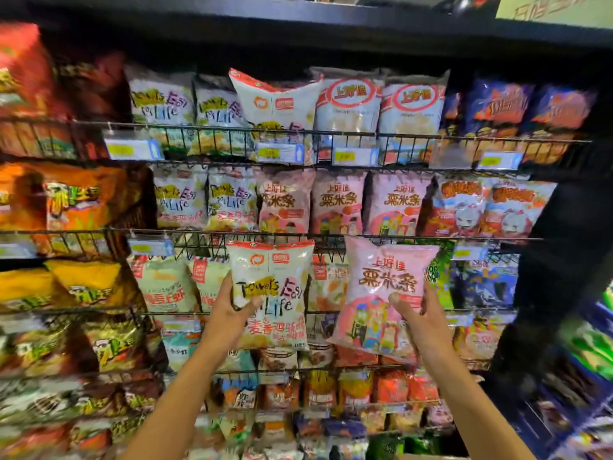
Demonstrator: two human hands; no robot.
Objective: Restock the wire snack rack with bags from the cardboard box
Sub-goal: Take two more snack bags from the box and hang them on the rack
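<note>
Before the black wire snack rack [331,136], my left hand [229,313] grips a white crisp bag [272,293]; my right hand [421,317] grips a pink bag [381,287].

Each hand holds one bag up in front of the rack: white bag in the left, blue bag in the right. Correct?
No. The head view shows the right hand holding a pink bag, not a blue one. The left hand holds the white bag, both in front of the wire rack.

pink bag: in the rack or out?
Out. The right hand grips the pink bag in front of the wire rack, tilted, behind none of its rails.
</note>
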